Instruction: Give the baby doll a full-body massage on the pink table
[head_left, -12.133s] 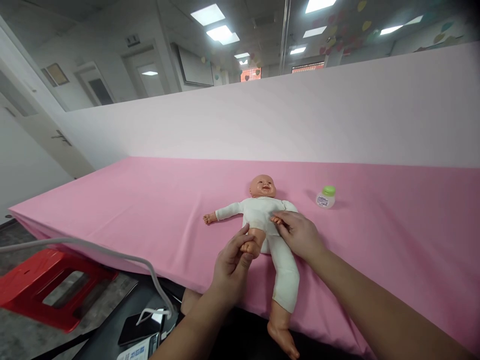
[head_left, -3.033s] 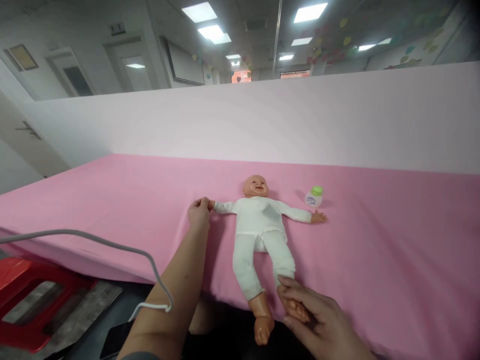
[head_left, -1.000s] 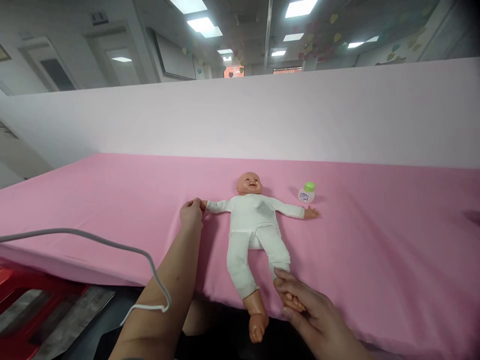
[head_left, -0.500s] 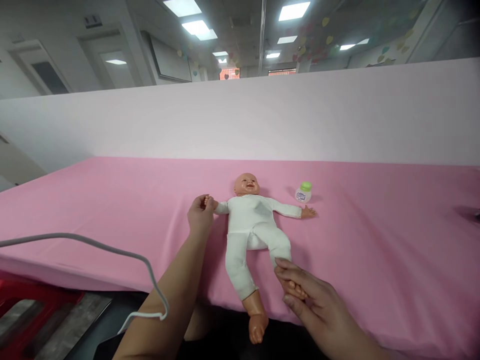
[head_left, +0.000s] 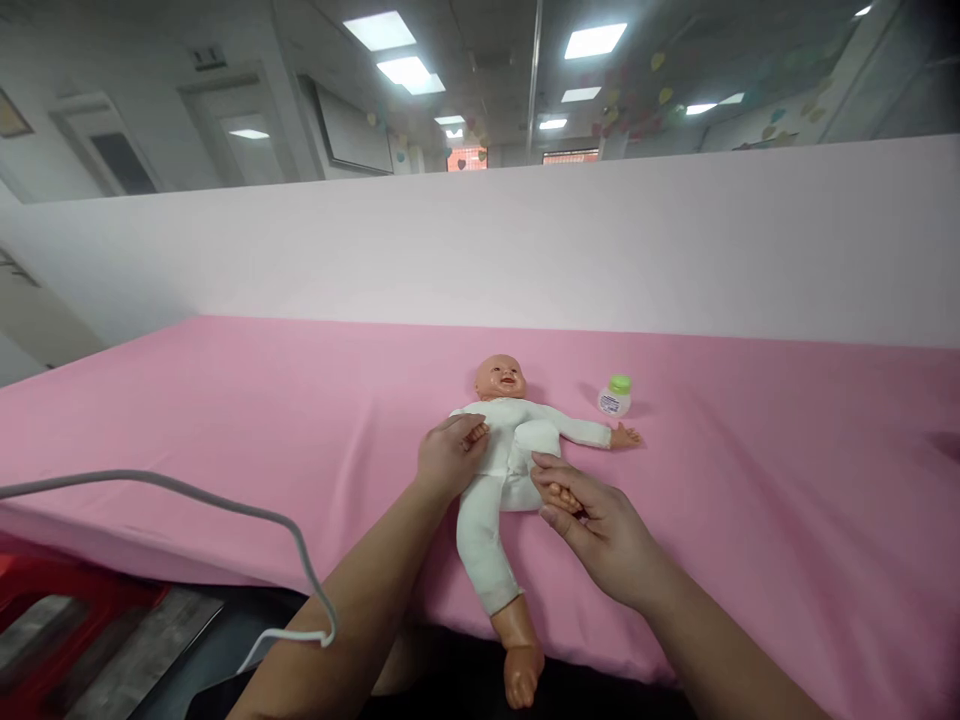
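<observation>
A baby doll [head_left: 501,435] in a white cloth suit lies on its back, its head away from me. My left hand [head_left: 448,455] is closed round the doll's hand on the left side, holding that arm bent over the chest. My right hand [head_left: 592,515] grips the doll's foot on the right side, and that leg is bent up toward the belly. The other leg lies stretched toward me, its bare foot [head_left: 523,670] past the table edge. On the right, the doll's other arm is spread out, with its hand [head_left: 625,437] resting on the cloth.
A small clear bottle with a green cap [head_left: 616,396] stands beyond the doll's outstretched hand. Pink cloth [head_left: 750,480] covers the table, with a white partition [head_left: 480,255] behind it. A grey cable [head_left: 195,488] crosses at left, above a red stool [head_left: 60,620].
My left hand has brought the doll's arm inward from the side onto its chest. My right hand has pushed the held foot up toward the belly, bending the leg. The view has shifted slightly.
</observation>
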